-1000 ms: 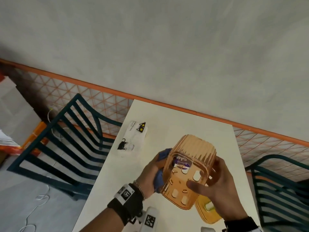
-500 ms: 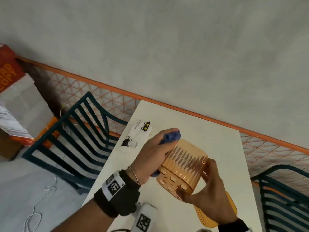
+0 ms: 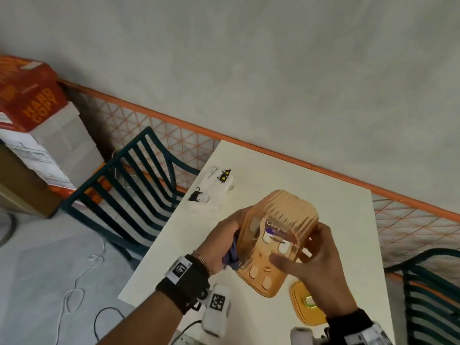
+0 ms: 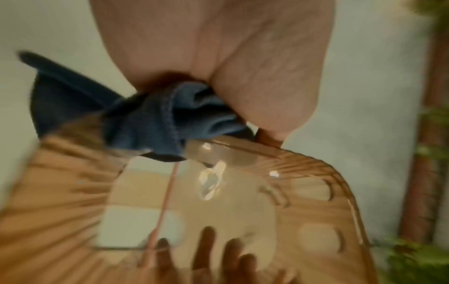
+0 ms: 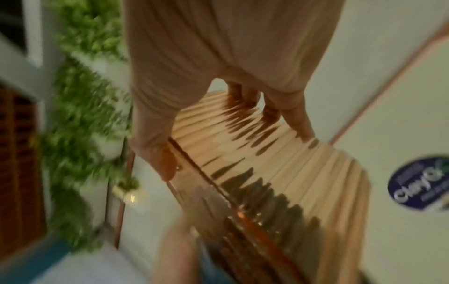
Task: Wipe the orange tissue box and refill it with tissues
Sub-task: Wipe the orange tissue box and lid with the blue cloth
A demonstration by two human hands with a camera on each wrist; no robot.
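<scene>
The translucent orange tissue box [image 3: 278, 235] is held up above the white table [image 3: 336, 200], its perforated bottom turned toward me. My right hand [image 3: 316, 265] grips its right side, thumb across the bottom. My left hand [image 3: 225, 241] holds a blue cloth [image 3: 232, 255] against the box's left side. In the left wrist view the bunched blue cloth [image 4: 170, 119] sits under the palm on the orange box [image 4: 218, 211]. The right wrist view shows the ribbed box wall [image 5: 267, 163] between thumb and fingers. The orange lid [image 3: 307, 305] lies on the table below my right hand.
A white tissue pack with black cats [image 3: 211, 189] lies at the table's far left. Dark green slatted chairs stand at the left [image 3: 129, 192] and right [image 3: 433, 300]. An orange mesh fence [image 3: 154, 125] and stacked cartons [image 3: 32, 108] lie behind.
The box has been turned so its perforated bottom faces me again. My left hand with the cloth has slid from the box's top down to its left side.
</scene>
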